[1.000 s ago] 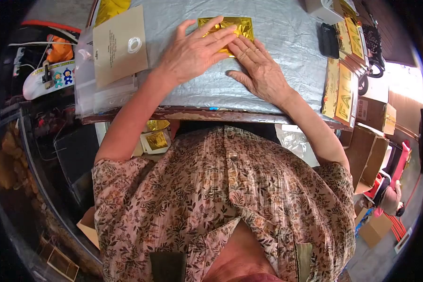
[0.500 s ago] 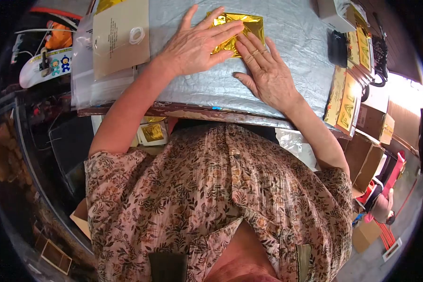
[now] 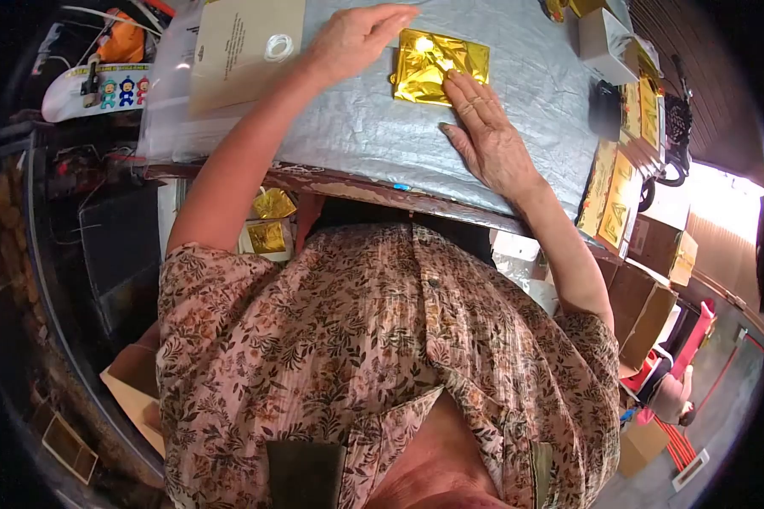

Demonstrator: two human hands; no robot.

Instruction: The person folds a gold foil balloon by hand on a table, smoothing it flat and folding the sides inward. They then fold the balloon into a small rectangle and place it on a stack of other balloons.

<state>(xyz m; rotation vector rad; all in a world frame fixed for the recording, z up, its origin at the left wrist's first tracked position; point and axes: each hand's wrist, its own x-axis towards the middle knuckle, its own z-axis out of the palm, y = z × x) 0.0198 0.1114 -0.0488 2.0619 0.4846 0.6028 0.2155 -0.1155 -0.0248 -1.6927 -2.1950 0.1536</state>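
Note:
A shiny gold foil square (image 3: 422, 69), creased and folded flat, lies on the silver-grey covered table. Resting flat on its near right corner are the outstretched fingers of my right hand (image 3: 494, 136), which is open; the thumb touches the table cover beside the foil. My left hand (image 3: 358, 42) is off the foil, just beyond its upper left corner. Its fingers point right, stretched out, and nothing shows in them. To the left of that hand lies a beige printed sheet (image 3: 238, 76) with a white coil (image 3: 278, 48) on it, partly under clear plastic.
Boxes with gold-lettered fronts (image 3: 613, 199) line the table's right edge, near a white box (image 3: 607, 42). Below the left edge are more gold foil pieces (image 3: 267, 237). Cardboard boxes (image 3: 645, 314) stand at the right, and another person (image 3: 672, 394) is farther off.
My left hand has lifted off the gold foil and moved up and left, its fingers drawing together. My right hand stays on the foil. The view has shifted slightly.

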